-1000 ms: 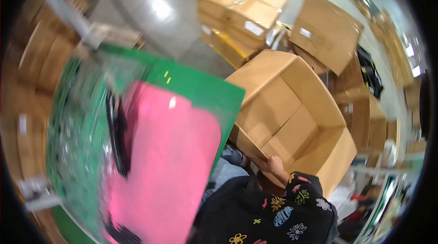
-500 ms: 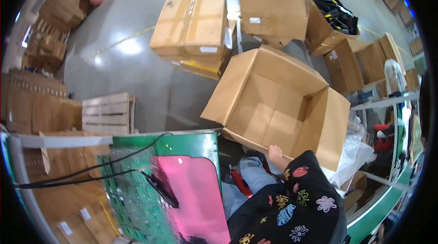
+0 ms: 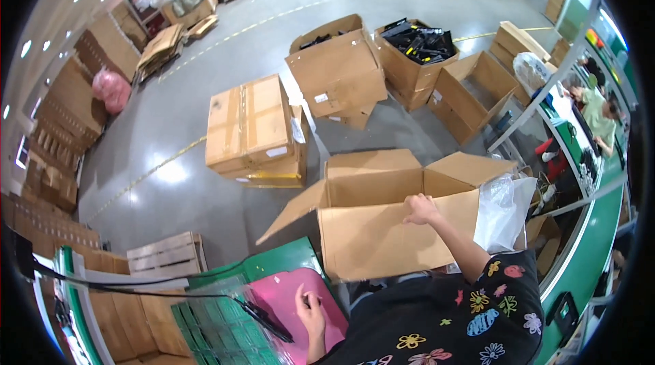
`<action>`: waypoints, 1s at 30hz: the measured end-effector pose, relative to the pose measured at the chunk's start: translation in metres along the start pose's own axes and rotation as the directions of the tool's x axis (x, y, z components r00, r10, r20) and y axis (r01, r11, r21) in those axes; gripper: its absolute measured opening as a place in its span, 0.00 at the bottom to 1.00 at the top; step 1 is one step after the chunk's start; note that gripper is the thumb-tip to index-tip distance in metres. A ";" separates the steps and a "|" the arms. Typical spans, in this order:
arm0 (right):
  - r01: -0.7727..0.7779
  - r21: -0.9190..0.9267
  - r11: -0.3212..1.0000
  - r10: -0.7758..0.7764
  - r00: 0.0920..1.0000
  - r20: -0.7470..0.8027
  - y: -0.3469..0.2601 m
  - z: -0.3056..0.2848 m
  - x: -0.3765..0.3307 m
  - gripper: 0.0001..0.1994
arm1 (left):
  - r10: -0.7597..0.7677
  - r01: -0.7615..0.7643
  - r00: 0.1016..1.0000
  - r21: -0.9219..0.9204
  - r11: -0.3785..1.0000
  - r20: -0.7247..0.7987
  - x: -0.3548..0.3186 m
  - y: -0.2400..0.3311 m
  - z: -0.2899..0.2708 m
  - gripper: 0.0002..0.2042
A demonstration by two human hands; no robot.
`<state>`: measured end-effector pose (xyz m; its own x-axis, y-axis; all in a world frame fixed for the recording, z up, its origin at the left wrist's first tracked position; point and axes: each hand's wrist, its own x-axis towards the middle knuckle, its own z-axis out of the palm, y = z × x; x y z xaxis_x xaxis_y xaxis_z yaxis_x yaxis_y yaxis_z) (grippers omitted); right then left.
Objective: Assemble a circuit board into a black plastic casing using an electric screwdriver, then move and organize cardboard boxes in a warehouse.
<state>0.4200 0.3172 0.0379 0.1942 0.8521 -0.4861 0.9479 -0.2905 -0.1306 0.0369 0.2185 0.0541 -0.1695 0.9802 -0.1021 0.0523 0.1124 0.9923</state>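
An open cardboard box with raised flaps is right in front of me. My right hand is closed over the top edge of its near side, the arm stretched out in a black sleeve with colourful flower prints. My left hand hovers over a pink sheet on the green bench, its fingers bent around a small dark thing too unclear to name. Beside it, a slim black device lies on clear plastic over a green grid. Whether the box holds anything cannot be made out.
A taped carton stands beyond on the grey floor. Further back are another open carton, a carton of black parts and an open box. White plastic wrap hangs at the box's right. A person sits far right.
The box has tipped from showing its inside to standing with its near wall toward me, my right hand still at its edge. My left hand has come into view. The view has shifted upward.
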 end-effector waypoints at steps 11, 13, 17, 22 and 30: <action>0.061 0.099 0.993 -0.027 0.947 -0.320 -0.020 0.019 0.004 0.27 | 0.071 -0.075 0.896 -0.009 0.997 0.438 0.018 -0.021 0.035 0.26; 0.085 0.130 0.988 -0.024 0.911 -0.412 -0.014 0.024 0.003 0.26 | -0.091 0.103 0.897 -0.004 0.995 0.434 0.008 -0.018 0.055 0.27; 0.019 0.373 0.928 0.235 0.746 -0.623 0.009 0.039 -0.003 0.30 | -0.137 0.020 0.831 0.217 0.976 0.539 0.012 -0.020 0.096 0.28; -0.072 0.430 0.900 0.325 0.767 -0.553 0.054 0.085 -0.049 0.33 | -0.097 -0.102 0.845 0.335 0.937 0.527 0.066 -0.033 0.169 0.16; -0.575 0.718 0.392 0.663 0.718 0.213 0.113 0.213 -0.156 0.18 | 0.065 -0.266 0.742 0.203 0.942 0.667 0.188 -0.122 0.249 0.08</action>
<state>0.4434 0.0583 -0.0850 0.7140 0.3263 -0.6195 0.0790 -0.9166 -0.3919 0.2439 0.4292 -0.1039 0.5346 0.8431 -0.0579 0.2943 -0.1216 0.9480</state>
